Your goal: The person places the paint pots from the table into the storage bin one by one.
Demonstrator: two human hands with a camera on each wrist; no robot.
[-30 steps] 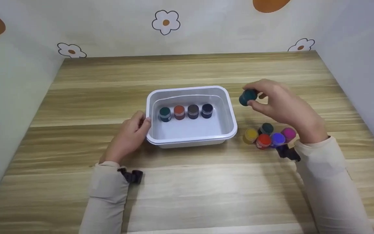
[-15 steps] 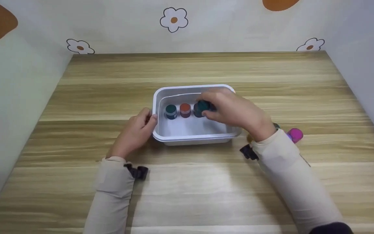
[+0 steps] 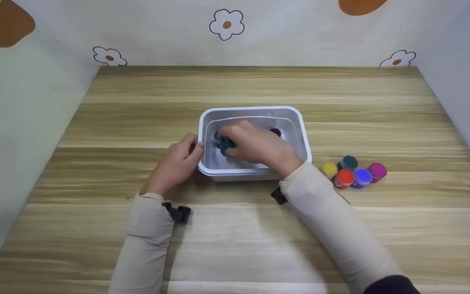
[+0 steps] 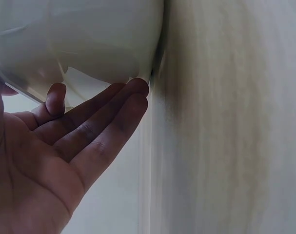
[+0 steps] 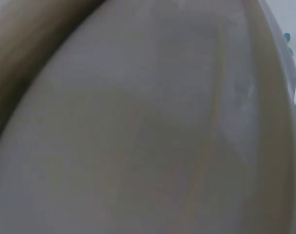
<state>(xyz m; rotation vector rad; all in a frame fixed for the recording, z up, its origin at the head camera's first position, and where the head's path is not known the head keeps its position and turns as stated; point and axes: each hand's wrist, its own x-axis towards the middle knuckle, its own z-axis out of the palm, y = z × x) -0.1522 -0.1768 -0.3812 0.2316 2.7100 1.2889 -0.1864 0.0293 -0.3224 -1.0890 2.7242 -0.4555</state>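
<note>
Head: right hand (image 3: pixel 255 143) inside tub rim (image 3: pixel 239 172)

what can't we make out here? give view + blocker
Head: jar count inside the tub; right hand covers part.
Head: held jar's full outline, partly behind that hand.
Head: any lettering on the red jar, too small.
Right wrist: teal specks, tiny, blurred.
Left wrist: tub interior, behind its wall.
</note>
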